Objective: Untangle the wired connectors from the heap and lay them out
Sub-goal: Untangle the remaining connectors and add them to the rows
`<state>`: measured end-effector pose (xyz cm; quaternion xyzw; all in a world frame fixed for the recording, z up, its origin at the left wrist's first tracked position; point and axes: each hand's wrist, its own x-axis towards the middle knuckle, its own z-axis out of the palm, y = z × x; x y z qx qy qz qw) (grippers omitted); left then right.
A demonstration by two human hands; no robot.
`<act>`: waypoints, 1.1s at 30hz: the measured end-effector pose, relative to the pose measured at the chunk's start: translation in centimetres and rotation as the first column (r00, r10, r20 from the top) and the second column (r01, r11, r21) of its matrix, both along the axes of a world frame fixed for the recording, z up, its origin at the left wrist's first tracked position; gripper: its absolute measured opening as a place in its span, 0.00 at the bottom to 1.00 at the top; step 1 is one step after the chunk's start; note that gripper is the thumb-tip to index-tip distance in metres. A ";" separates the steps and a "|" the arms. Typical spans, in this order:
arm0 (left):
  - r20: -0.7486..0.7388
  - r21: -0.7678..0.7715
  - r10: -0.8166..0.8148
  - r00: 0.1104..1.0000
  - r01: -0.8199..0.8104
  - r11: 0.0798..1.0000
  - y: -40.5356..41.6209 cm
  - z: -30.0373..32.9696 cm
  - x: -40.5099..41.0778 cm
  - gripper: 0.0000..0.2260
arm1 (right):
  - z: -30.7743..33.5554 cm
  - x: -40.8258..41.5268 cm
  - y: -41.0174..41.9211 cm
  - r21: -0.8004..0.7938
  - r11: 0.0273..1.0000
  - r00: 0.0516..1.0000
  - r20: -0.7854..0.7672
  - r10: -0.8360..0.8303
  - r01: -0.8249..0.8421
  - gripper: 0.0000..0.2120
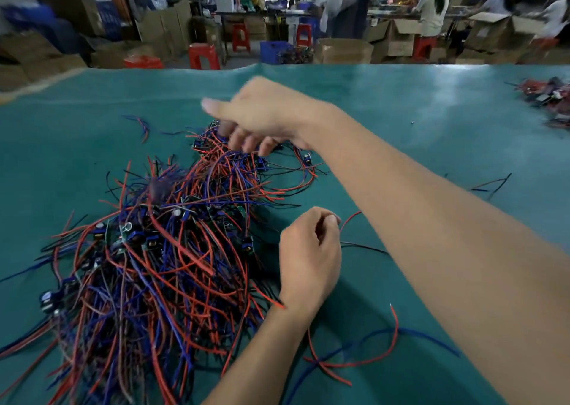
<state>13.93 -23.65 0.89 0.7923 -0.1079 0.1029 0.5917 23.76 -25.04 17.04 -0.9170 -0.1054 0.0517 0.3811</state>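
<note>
1. Two bare hands over a teal table cover [401, 102], smooth and slightly shiny, rippled along its far edge.
2. Large heap of wires [160, 250] at lower left and centre of the frame: thin, flexible strands in red, blue and black, looped and crossed in a dense tangle, with small blue boxy parts and green circuit boards [118, 235] caught among them.
3. Right hand [259, 114] at upper centre, arm crossing in from the lower right, palm down, fingers curled toward the top of the heap, thumb stuck out to the left; blurred, so cannot tell whether anything is gripped.
4. Left hand [308, 256] at lower centre, just beside the heap's right edge, loosely clenched, thumb and forefinger pinched together on a thin red wire [350, 219] that curves up to the right.
5. Thin black wire [364, 247] trailing right from under the same hand, flat on the cover.
6. Loose red and blue strands [370, 361] crossing each other at lower right, apart from the heap.
7. Smaller pile of red and dark parts [549, 99] at the far right edge, well apart from the heap, blurred.
8. Red plastic stools [203, 56] and brown cardboard boxes [342, 51] beyond the table, upper part of the frame.
</note>
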 end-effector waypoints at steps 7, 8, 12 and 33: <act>0.008 -0.001 0.003 1.000 -0.003 1.000 0.0 -0.1 0.0 0.07 | -8.6 4.7 -7.4 -0.634 0.746 0.965 0.000 -0.263 0.203 0.21; 0.010 0.001 0.002 1.000 -0.002 1.000 0.0 -0.1 0.0 0.07 | -9.3 4.6 -7.9 -0.640 0.739 0.964 0.011 -0.265 0.210 0.22; 0.012 0.013 0.007 1.000 -0.007 1.000 0.0 0.0 0.0 0.07 | -10.6 4.3 -9.6 -0.479 0.802 0.934 0.171 -0.314 0.357 0.14; -0.001 -0.109 -0.034 0.999 0.033 0.993 0.2 0.2 -0.3 0.16 | -11.3 -10.6 -10.9 0.843 0.367 0.896 -0.262 -0.358 0.393 0.12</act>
